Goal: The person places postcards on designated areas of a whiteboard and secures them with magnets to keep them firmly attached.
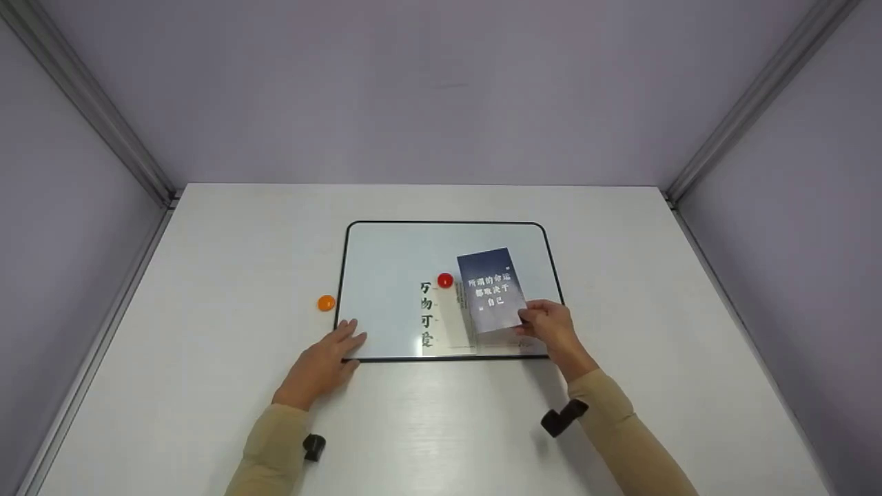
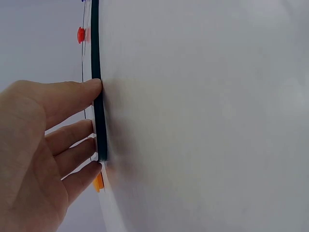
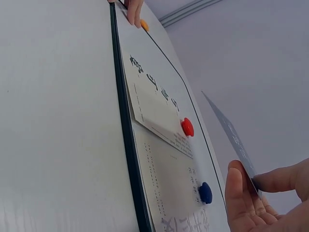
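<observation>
A whiteboard (image 1: 386, 275) with a thin black frame lies flat on the table. My left hand (image 1: 322, 364) rests on its near left corner, straight fingers on the surface and thumb against the front edge. Between thumb and fingers, my right hand (image 1: 555, 332) pinches a dark blue card (image 1: 490, 289) with white Chinese characters, held tilted above the board's right half. Beneath it, a cream card (image 1: 448, 327) with large black characters lies on the board, a round red magnet (image 1: 445, 280) at its far edge. Beside that lies another pale card (image 3: 169, 179) with a blue magnet (image 3: 205, 193).
A round orange magnet (image 1: 326, 303) sits on the white table (image 1: 227, 275) just left of the board. Pale walls (image 1: 427, 89) with grey metal corner profiles (image 1: 758, 83) enclose the table's back and sides.
</observation>
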### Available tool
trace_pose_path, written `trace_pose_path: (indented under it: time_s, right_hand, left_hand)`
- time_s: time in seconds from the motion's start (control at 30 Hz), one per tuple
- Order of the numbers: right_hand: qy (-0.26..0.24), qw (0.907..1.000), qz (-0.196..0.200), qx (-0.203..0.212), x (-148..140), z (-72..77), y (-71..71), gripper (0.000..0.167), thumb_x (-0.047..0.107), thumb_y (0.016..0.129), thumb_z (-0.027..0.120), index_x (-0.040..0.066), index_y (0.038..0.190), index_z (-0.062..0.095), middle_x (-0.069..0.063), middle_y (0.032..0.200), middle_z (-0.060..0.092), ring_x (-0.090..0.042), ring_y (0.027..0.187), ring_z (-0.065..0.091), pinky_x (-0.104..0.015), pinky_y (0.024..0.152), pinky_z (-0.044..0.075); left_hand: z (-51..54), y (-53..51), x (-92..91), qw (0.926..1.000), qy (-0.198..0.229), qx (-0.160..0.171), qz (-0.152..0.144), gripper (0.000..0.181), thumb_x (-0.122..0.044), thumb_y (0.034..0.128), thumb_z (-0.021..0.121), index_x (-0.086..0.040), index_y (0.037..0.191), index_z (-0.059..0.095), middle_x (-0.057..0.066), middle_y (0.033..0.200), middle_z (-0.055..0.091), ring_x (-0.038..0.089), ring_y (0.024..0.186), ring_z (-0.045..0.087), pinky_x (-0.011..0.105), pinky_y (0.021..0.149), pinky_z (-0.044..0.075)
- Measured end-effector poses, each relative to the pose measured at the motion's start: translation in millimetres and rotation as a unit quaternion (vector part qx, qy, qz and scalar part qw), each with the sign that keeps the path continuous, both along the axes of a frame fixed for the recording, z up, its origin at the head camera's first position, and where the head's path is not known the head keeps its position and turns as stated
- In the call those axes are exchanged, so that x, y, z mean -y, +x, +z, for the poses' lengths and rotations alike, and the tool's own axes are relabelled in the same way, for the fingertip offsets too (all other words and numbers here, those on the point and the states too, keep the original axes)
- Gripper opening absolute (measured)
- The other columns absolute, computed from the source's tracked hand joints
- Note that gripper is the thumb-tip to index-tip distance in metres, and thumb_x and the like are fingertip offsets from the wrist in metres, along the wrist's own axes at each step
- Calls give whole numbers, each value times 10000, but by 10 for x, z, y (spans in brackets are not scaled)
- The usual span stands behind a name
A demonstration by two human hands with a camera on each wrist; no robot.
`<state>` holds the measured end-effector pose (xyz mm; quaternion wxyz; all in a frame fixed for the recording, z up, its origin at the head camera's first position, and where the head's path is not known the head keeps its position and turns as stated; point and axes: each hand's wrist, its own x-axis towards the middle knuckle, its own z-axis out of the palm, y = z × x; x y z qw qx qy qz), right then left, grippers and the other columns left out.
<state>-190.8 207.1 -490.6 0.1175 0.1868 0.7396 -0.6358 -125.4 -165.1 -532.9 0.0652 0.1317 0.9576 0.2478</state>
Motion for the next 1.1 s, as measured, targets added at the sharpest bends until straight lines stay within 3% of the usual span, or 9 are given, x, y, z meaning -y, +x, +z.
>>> trace_pose_path:
  time_s: [0.4,1.1]
  right_hand:
    - [-275,9996,40,30,156,-6,28,184,-49,894,549,-109,1066,524,-38,777,606,-102,664,643,-200,642,591]
    - [-110,9997,196,87,382,-67,85,97,-46,875,547,-61,971,545,-63,792,602,-136,681,654,-239,661,603]
  left_hand:
    - [-15,7,-18,9999,16,-107,25,461,-115,888,666,-54,1335,568,152,1504,446,318,1408,425,474,1090,437]
    - [4,4,-22,9999,-33,144,48,475,-121,896,656,-62,1356,548,141,1522,425,320,1424,401,492,1115,410]
